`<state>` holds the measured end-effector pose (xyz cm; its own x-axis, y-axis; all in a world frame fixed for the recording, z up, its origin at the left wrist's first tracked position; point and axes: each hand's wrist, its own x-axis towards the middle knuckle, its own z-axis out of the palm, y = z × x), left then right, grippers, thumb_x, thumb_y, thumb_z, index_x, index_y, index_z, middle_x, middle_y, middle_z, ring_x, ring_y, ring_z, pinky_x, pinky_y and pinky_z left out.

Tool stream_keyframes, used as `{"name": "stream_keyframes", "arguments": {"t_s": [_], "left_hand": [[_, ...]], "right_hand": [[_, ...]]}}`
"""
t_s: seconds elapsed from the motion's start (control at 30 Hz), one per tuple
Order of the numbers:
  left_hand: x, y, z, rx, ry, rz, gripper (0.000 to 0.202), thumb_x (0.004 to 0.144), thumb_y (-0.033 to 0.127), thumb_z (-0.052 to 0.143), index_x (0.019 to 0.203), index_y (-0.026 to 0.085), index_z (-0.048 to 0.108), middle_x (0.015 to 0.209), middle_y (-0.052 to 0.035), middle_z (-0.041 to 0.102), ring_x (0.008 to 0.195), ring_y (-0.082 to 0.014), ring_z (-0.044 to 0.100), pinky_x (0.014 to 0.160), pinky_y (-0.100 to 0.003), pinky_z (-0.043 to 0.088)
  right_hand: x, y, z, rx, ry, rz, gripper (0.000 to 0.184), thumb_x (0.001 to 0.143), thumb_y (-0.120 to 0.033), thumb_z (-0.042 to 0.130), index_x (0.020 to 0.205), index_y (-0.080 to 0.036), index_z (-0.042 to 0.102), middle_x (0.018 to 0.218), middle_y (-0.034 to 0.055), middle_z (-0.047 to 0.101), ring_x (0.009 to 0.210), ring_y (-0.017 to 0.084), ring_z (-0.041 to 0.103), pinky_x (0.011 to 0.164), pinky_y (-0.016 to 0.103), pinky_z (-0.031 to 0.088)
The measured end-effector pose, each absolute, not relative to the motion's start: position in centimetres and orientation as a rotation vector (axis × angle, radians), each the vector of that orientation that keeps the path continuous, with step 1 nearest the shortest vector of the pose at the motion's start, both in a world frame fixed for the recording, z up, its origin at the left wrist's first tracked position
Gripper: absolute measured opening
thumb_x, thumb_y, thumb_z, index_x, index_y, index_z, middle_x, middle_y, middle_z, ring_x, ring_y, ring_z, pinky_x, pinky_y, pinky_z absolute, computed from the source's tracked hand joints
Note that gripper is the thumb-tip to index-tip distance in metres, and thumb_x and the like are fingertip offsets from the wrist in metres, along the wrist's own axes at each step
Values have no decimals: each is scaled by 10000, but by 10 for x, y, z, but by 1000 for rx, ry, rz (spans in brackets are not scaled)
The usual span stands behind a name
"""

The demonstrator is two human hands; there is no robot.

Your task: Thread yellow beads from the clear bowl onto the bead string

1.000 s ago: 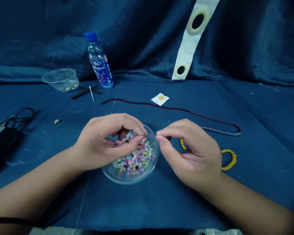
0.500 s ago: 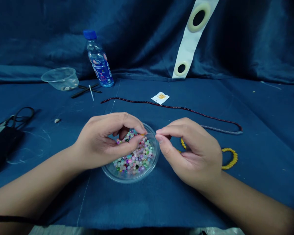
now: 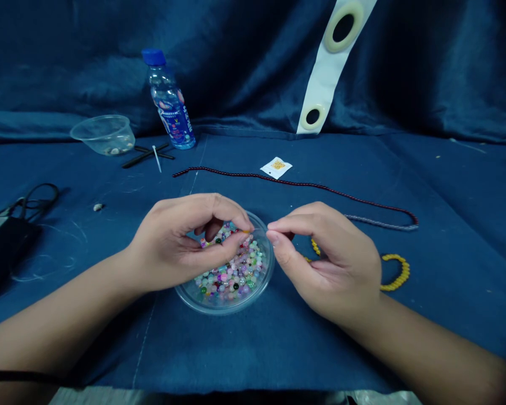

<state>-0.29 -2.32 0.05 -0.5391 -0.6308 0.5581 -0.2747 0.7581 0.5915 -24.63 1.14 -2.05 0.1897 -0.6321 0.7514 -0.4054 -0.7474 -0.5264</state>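
Pinching one orange bead (image 3: 247,230), two hands (image 3: 181,242) (image 3: 324,264), one clear bowl (image 3: 223,304)

Dim, bluish light, source not in view. Soft shadows under left hand (image 3: 172,242) & right hand (image 3: 329,264) on cloth (image 3: 253,360). Corners darkened. Small glare on bottle (image 3: 168,107) & dish rim (image 3: 225,307). Wide-lens curve at edges; fine detail slightly soft.

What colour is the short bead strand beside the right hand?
Yellow: the short bead strand shows best in the head view.
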Motion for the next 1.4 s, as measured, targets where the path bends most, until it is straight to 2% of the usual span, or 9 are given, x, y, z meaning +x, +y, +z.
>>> {"name": "stream_keyframes", "arguments": {"t_s": [0.23, 0.33, 0.53, 0.63, 0.83, 1.0, 1.17, 1.33, 1.4], "left_hand": [[-4, -24, 0, 667, -2164, -542, 188, 975, 137, 827, 1120, 246, 779, 1047, 12, 847, 772, -97, 734, 622, -236, 543], [-4, -25, 0, 641, -2179, -525, 204, 978, 128, 834, 1144, 238, 787, 1055, 12, 848, 792, -85, 733, 637, -215, 549], [-4, -27, 2, 562, -2213, -531, 189, 1003, 109, 828, 1146, 232, 815, 1093, -18, 862, 966, -126, 811, 835, -218, 661], [-3, -29, 3, 538, -2233, -527, 193, 1003, 120, 841, 1148, 247, 838, 1074, -19, 848, 987, -139, 813, 876, -235, 685], [0, -32, 0, 487, -2256, -507, 237, 998, 70, 841, 1203, 187, 856, 1083, -41, 839, 982, -105, 811, 886, -157, 657], [-2, -31, 0, 482, -2237, -470, 221, 990, 72, 850, 1191, 164, 837, 1075, -46, 863, 987, -112, 818, 905, -152, 649], [-3, -30, 2, 514, -2216, -460, 194, 991, 78, 848, 1161, 166, 817, 1062, -37, 868, 949, -109, 817, 806, -148, 630], [-3, -29, 0, 500, -2235, -508, 189, 997, 94, 856, 1155, 186, 808, 1055, -10, 864, 960, -103, 817, 902, -177, 650], [-2, -29, -2, 529, -2225, -509, 204, 997, 113, 863, 1171, 200, 802, 1065, -2, 866, 944, -100, 811, 879, -179, 644]], "right_hand": [[-245, 12, -22, -2262, 995, -1562, 173, 1017, -56, 733, 1044, -221, 778, 917, 27, 800, 822, 161, 738, 719, 319, 616], [-246, 13, -24, -2262, 984, -1540, 190, 1010, -44, 732, 1047, -223, 783, 921, 24, 798, 832, 157, 739, 740, 316, 626], [-246, 11, -28, -2263, 974, -1487, 147, 1004, -66, 758, 1063, -192, 806, 969, 28, 803, 884, 129, 750, 791, 270, 628], [-246, 10, -29, -2279, 971, -1484, 130, 1001, -63, 756, 1057, -167, 810, 965, 25, 798, 889, 110, 745, 812, 237, 620], [-247, 10, -30, -2284, 969, -1479, 102, 1013, -72, 760, 1052, -147, 816, 955, 28, 790, 882, 96, 734, 802, 211, 597], [-246, 9, -32, -2268, 964, -1473, 103, 1012, -62, 758, 1036, -143, 815, 960, 29, 788, 886, 88, 725, 810, 207, 585], [-245, 9, -32, -2259, 974, -1446, 105, 1010, -70, 759, 1038, -151, 820, 978, 20, 808, 912, 89, 750, 849, 206, 592], [-247, 10, -31, -2258, 981, -1418, 103, 1027, -93, 760, 1081, -165, 810, 1000, 3, 829, 938, 97, 766, 884, 218, 598], [-247, 10, -32, -2265, 981, -1409, 117, 1025, -86, 762, 1100, -166, 803, 993, -3, 826, 927, 95, 759, 875, 221, 592]]}}
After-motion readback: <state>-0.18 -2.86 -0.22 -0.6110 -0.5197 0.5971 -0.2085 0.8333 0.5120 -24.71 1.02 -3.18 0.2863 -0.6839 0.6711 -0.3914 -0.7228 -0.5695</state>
